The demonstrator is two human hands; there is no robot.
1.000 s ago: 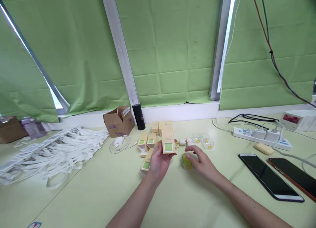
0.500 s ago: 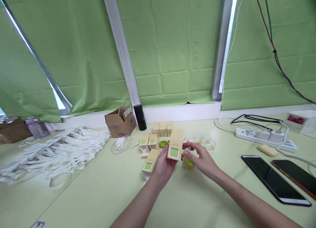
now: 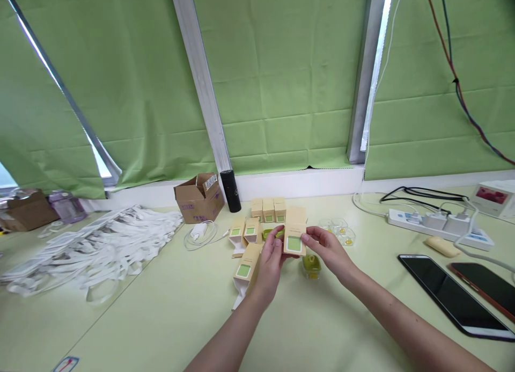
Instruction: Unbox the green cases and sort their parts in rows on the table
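A small kraft-paper box (image 3: 295, 230) with a green label or window on its front is held up between my two hands. My left hand (image 3: 270, 265) grips its left side and underside. On the other side, the thumb and fingers of my right hand (image 3: 330, 252) pinch its right edge. Just below the box, a clear container with a green piece in it (image 3: 311, 265) stands on the table. Beside my left hand is another kraft box (image 3: 247, 263), tilted, its white flaps spread. Green pieces (image 3: 267, 233) are partly hidden behind my left fingers.
Several more kraft boxes (image 3: 268, 211) stand behind. Clear cups (image 3: 340, 232) with yellow bits sit to the right. Further out are a carton (image 3: 199, 199), a black cylinder (image 3: 230, 191), white straps (image 3: 96, 248), a power strip (image 3: 438, 227) and two phones (image 3: 454, 294).
The box has tipped and is now held at both sides. My right hand has come from near its edge onto it. The view has shifted slightly.
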